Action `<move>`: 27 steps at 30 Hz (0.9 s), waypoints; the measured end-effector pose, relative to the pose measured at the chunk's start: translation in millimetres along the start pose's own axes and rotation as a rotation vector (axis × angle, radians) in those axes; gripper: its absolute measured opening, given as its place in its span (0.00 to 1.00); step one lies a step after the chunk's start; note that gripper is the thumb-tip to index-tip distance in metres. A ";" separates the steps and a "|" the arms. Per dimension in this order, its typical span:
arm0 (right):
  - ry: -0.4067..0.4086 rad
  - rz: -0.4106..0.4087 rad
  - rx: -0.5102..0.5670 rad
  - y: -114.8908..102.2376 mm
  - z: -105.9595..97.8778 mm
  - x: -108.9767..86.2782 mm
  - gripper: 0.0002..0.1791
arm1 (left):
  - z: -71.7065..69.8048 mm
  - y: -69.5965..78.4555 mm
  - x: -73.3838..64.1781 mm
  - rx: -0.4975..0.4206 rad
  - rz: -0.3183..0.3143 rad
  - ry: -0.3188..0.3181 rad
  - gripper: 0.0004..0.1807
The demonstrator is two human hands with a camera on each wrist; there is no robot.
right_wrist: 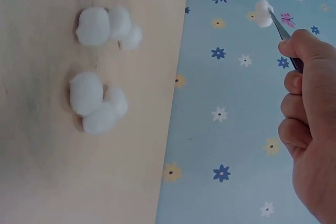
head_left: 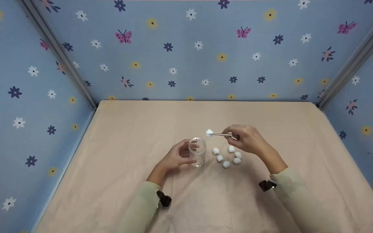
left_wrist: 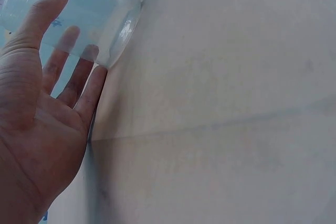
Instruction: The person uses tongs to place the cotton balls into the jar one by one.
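The left hand (head_left: 177, 156) curls its thumb and fingers around a clear jar (head_left: 199, 159). The right hand (head_left: 246, 139) pinches tweezers (head_left: 219, 134), whose tips grip a cotton ball (head_left: 209, 132) just left of that hand, raised. Six loose cotton balls (head_left: 220, 158) lie on the tabletop (head_left: 141, 129) between both hands.

Jar (head_left: 198, 159) upright between the thumb and fingers of my left hand (head_left: 175, 156), six loose cotton balls (head_left: 220, 158) on the table (head_left: 134, 129) to its right, in a rough ring. Tweezers (head_left: 220, 134) in my right hand (head_left: 246, 138), pointing left, one raised cotton ball (head_left: 209, 132) at their tip, near the jar's mouth, right of it. Patterned wall (head_left: 186, 64) behind the table, side walls (head_left: 34, 123) left and right.
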State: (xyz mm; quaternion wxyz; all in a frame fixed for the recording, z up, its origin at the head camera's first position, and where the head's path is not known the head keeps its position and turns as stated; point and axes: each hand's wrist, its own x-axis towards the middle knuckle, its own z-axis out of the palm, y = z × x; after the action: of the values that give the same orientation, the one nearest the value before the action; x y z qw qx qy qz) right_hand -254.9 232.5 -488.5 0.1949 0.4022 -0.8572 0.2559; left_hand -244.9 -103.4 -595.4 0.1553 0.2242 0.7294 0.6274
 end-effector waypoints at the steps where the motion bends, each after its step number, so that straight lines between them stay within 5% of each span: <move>1: -0.001 -0.005 0.000 -0.9 0.2 0.7 0.12 | -0.1 -0.4 0.2 0.001 0.003 -0.001 0.41; 27: -0.027 -0.081 0.028 -24.7 13.6 12.7 0.09 | 0.4 -0.5 0.6 -0.013 0.002 -0.003 0.40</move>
State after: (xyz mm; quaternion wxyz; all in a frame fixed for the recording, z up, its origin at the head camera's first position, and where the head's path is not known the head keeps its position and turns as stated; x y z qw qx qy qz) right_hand -244.7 203.5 -485.5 0.1878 0.4426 -0.8392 0.2541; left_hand -245.3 -102.9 -596.0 0.1574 0.2249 0.7249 0.6318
